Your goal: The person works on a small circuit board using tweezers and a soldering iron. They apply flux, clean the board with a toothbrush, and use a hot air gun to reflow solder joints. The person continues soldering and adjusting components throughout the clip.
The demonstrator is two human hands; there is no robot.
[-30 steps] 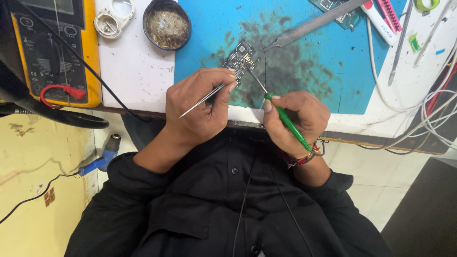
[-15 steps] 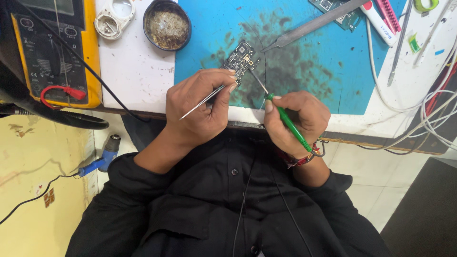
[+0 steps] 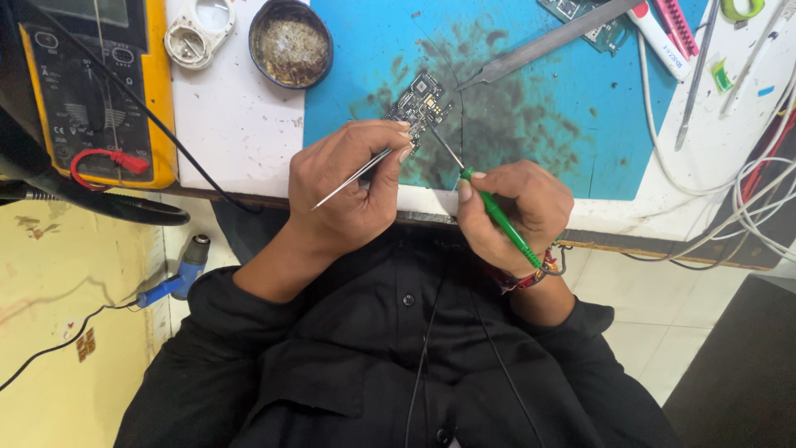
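The small dark circuit board lies on the blue mat, just beyond your fingertips and between your two hands. Your left hand is curled around a pair of metal tweezers, pinched between thumb and forefinger, with the tips at the near edge of the board. Your right hand pinches a green-handled probe like a pen; its thin metal tip slants up and to the left toward the board's right edge. Whether the tip touches the board cannot be told.

Beyond your right hand, a long grey metal tool lies slanted across the mat, its point near the board. Beyond your left hand sits a round tin of brownish paste, and next to it a small white round holder. Well off to the left of your left hand rests a yellow multimeter with a red lead. White cables loop to the right of your right hand.
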